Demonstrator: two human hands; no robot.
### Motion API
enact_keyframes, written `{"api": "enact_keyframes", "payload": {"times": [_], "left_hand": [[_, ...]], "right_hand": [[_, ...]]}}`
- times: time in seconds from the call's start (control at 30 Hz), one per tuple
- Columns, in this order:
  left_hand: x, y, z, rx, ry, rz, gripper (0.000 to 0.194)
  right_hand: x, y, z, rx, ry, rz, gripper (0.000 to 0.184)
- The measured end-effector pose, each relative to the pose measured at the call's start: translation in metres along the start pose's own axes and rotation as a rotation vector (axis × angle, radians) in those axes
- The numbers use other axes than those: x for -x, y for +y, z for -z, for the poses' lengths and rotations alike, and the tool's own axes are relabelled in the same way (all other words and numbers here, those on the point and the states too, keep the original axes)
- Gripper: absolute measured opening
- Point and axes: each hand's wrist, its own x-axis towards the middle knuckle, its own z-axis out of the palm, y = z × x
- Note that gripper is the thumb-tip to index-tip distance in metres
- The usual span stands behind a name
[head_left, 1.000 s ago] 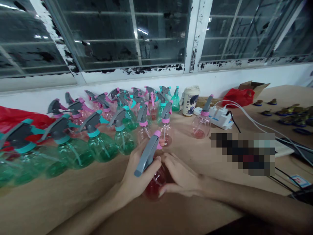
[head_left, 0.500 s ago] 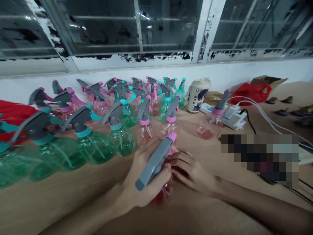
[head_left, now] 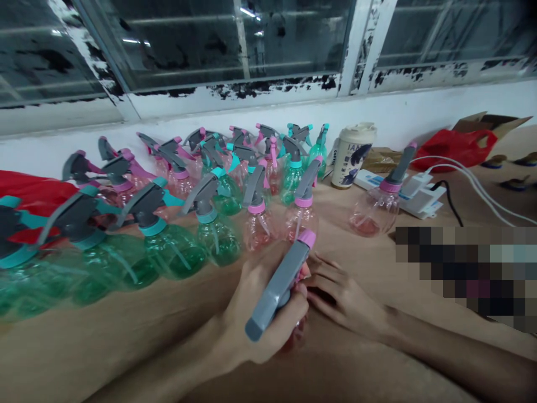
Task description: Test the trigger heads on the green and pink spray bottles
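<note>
While the left grip (head_left: 253, 285) clasps a pink bottle (head_left: 299, 331), green bottles (head_left: 175, 253) hold liquid.

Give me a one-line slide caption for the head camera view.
Left hand gripping a pink-and-grey spray bottle beside green ones.

On the table (head_left: 373, 274), the cup (head_left: 351, 159) stands between the clustered bottles (head_left: 229, 193) and the power strip (head_left: 419, 205).

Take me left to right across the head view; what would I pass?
Red plastic → rightmost front green bottle → left hand holding a grey-and-pink spray bottle → right hand → white power strip → red bag → cardboard box.
</note>
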Motion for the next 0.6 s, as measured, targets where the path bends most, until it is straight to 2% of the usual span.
{"api": "enact_keyframes", "payload": {"times": [0.23, 0.47, 0.6], "left_hand": [[0.0022, -0.0028, -0.0035, -0.006, 0.01, -0.044, 0.028], [0.0037, -0.0023, -0.0064, -0.011, 0.059, 0.054, 0.027], [0.0063, -0.0045, -0.0068, -0.034, 0.044, 0.066, 0.03]], "right_hand": [[-0.0003, -0.0041, -0.0035, -0.038, 0.002, -0.015, 0.017], [0.0028, -0.0021, -0.0049, 0.035, 0.0, -0.054, 0.023], [0.0056, -0.0025, -0.0039, 0.076, 0.002, -0.074, 0.029]]}}
